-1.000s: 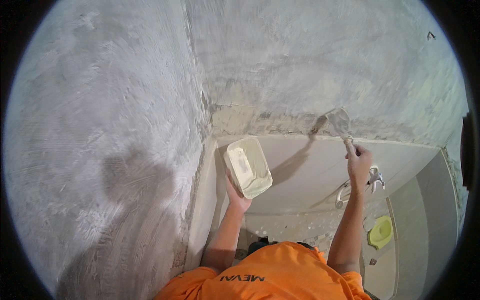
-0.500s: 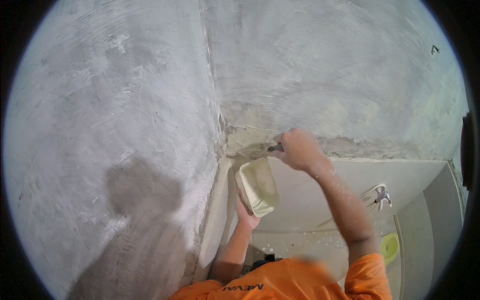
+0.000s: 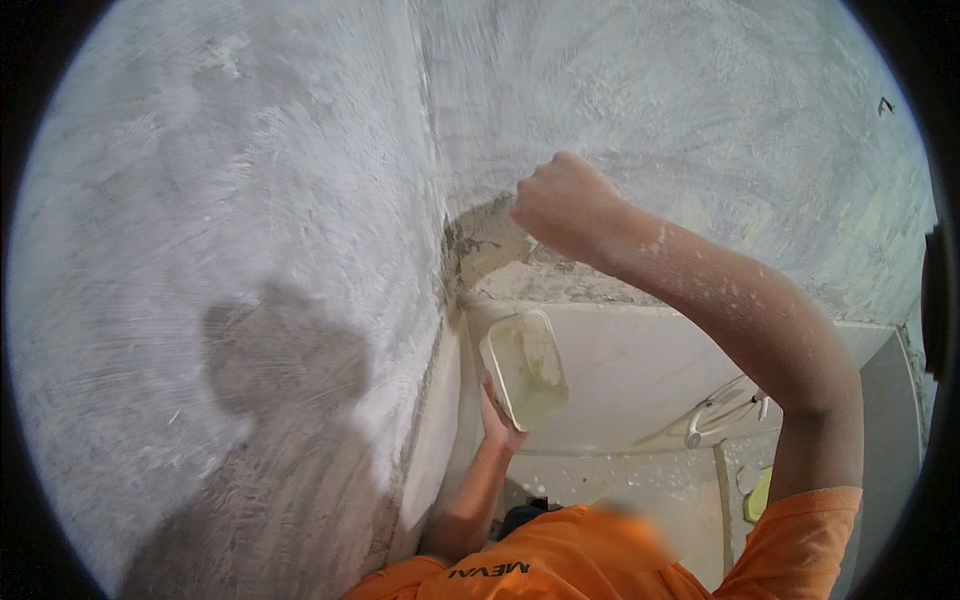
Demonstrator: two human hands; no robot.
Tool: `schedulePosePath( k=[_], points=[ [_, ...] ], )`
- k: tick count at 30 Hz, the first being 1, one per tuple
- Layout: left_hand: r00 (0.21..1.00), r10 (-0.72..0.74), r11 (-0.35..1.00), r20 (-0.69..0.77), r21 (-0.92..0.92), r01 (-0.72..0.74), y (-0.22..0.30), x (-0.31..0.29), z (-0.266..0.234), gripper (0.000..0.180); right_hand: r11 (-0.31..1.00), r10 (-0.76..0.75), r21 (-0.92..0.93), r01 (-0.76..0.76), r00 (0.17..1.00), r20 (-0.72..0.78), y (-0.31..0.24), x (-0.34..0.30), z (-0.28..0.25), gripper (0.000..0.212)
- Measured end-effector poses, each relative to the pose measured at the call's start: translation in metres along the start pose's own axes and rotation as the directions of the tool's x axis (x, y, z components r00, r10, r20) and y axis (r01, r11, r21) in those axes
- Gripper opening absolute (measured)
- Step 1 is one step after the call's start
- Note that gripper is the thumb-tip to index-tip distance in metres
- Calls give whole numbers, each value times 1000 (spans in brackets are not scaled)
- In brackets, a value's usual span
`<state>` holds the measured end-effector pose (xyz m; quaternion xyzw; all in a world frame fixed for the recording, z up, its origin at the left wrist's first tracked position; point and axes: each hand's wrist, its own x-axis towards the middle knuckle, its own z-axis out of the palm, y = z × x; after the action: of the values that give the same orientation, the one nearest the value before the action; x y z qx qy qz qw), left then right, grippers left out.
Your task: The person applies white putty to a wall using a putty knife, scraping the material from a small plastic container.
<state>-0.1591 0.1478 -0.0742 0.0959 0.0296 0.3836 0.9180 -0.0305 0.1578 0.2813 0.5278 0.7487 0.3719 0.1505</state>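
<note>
My left hand (image 3: pixel 503 428) grips a cream plastic tub (image 3: pixel 545 393) from its lower left side, below the wall corner. The tub is tilted with its opening toward me, and pale wet-looking material coats its inside. Held up at the rough grey wall (image 3: pixel 640 130), right of the corner, is my right hand (image 3: pixel 566 203), closed in a fist. The dark-handled tool seen in it half a second ago is hidden behind the fist now. Just below the fist lies a damp beige patch (image 3: pixel 492 255) on the wall. White specks dot my right forearm.
A smooth pale panel (image 3: pixel 610 350) runs under the rough wall. A white tap fitting (image 3: pixel 697 425) sits on it at the right, above a yellow-green basin (image 3: pixel 760 497). A small hook (image 3: pixel 885 106) sticks out at the upper right. My shadow falls across the left wall (image 3: pixel 150 250).
My right hand has moved up the wall and slightly left, its elbow swinging out to the right. My left hand and the tub have shifted slightly right.
</note>
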Motion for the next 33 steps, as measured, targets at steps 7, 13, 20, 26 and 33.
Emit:
schedulePosePath(
  k=[7,13,20,26,33],
  points=[
    [982,74,984,-175,175,-43,4,-6,17,60,988,-79,-127,84,996,44,-6,28,-12,22],
    [980,102,986,-170,147,-78,-1,1,-5,60,988,-48,-147,51,999,21,-3,40,-19,19],
    [989,59,995,-136,91,-46,0,-1,-8,61,996,-14,-92,12,1000,-19,16,46,-21,11],
    [986,90,990,-139,122,-73,0,-4,7,62,991,126,-58,-122,990,70,41,37,-43,5],
    [996,89,986,-19,144,-86,4,-3,-15,55,982,173,71,-174,985,9,45,6,-51,11]
  ],
)
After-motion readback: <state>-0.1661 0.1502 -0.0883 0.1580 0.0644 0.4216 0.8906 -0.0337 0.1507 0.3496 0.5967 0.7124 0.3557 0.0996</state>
